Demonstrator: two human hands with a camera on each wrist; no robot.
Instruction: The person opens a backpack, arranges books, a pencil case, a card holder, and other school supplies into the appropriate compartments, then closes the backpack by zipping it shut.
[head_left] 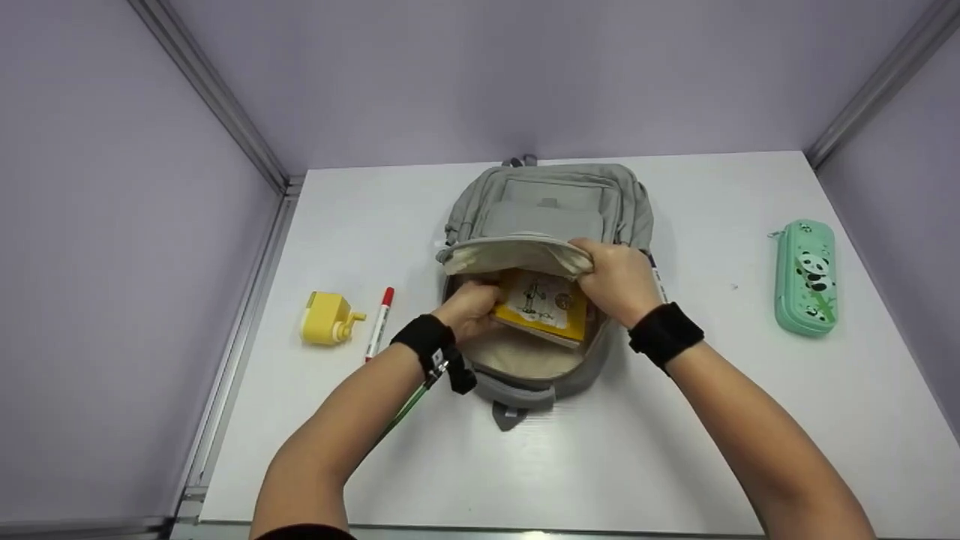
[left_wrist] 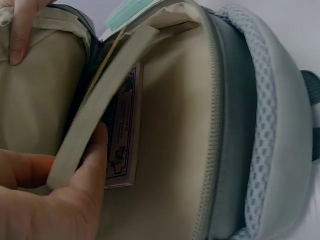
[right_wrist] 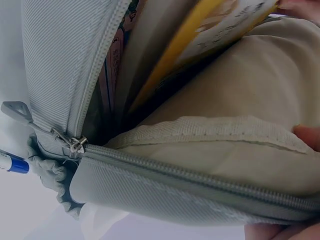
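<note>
A grey backpack [head_left: 551, 199] lies on its back with its main compartment unzipped. My left hand [head_left: 472, 307] reaches inside and grips a yellow-covered book [head_left: 544, 304] by its left side. In the left wrist view, thumb and fingers lie on either side of its page block [left_wrist: 107, 95]. My right hand [head_left: 619, 277] holds up the front panel [head_left: 517, 251] by its edge, fingers on the cream lining [right_wrist: 260, 95]. Deeper in the bag, behind the yellow book, stands a book with a pinkish patterned cover [left_wrist: 122, 130], partly hidden.
Left of the bag are a yellow crank pencil sharpener [head_left: 326, 319] and a red-capped marker [head_left: 380, 322]. A mint panda pencil case [head_left: 806, 277] lies at the right. A blue-capped marker [right_wrist: 14, 164] lies beside the bag. Partition walls enclose the white table [head_left: 637, 457] at the back and sides.
</note>
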